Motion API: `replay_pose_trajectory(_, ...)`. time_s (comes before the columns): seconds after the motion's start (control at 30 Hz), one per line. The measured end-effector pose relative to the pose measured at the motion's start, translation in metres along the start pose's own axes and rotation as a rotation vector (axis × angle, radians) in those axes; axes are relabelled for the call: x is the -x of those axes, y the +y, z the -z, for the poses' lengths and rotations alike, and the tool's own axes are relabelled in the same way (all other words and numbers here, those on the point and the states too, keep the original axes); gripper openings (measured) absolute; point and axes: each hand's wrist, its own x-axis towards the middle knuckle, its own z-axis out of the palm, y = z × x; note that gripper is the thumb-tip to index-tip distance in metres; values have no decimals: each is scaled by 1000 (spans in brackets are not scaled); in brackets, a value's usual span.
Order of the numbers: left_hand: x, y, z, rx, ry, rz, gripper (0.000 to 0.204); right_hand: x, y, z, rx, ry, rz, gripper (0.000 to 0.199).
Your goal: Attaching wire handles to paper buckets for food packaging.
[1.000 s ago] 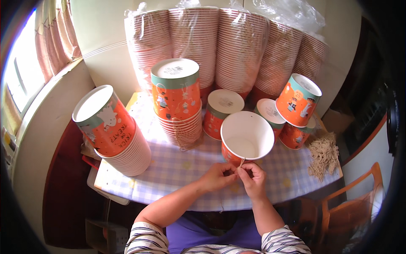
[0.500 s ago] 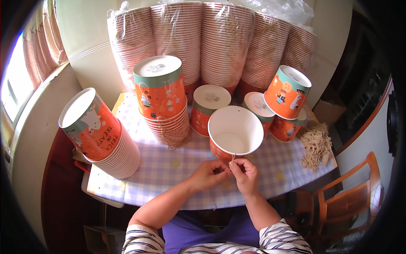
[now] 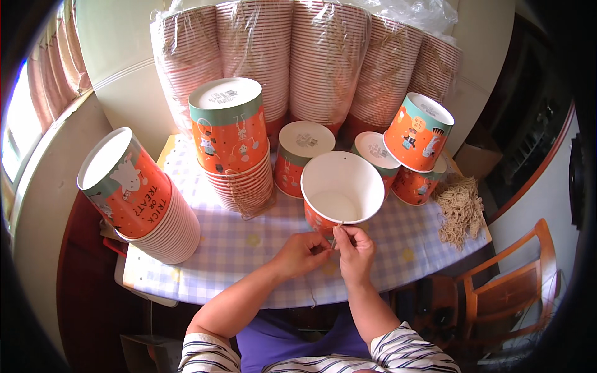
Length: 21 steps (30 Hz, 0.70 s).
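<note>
While an open orange paper bucket [image 3: 342,189] stands upright at the near middle of the checked desk [image 3: 249,248], a person's left hand [image 3: 305,253] and right hand [image 3: 354,245] meet just below its near rim. Both hands are closed in a pinch on a thin pale cord [image 3: 336,231] that touches the bucket's rim; whether it is threaded through the wall cannot be told. Just left of the bucket rises a stack of upturned buckets [image 3: 236,146], and farther left a tilted stack [image 3: 140,196] leans at the desk's edge. Behind the bucket sit single upturned buckets [image 3: 303,155], and behind those, plastic-wrapped columns of nested buckets [image 3: 311,62] line the wall. Right of the bucket lies a heap of tan cords [image 3: 460,208], with a wooden chair [image 3: 510,292] beyond the desk's corner.
</note>
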Motion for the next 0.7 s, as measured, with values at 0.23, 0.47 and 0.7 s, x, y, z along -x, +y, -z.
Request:
replay_pose_trajectory(0.23, 2, 4, -1, -63, -4, -11, 12, 0, -7, -6, -76, 104, -26, 13)
replay_pose_trajectory(0.47, 1, 7, -3, -74, -11, -20, 13, -2, 0, 1, -113, 103, -55, 12)
replay_pose_trajectory(0.7, -1, 3, -1, -351, 51, -299, 15, -1, 13, 15, -90, 9, 23, 10)
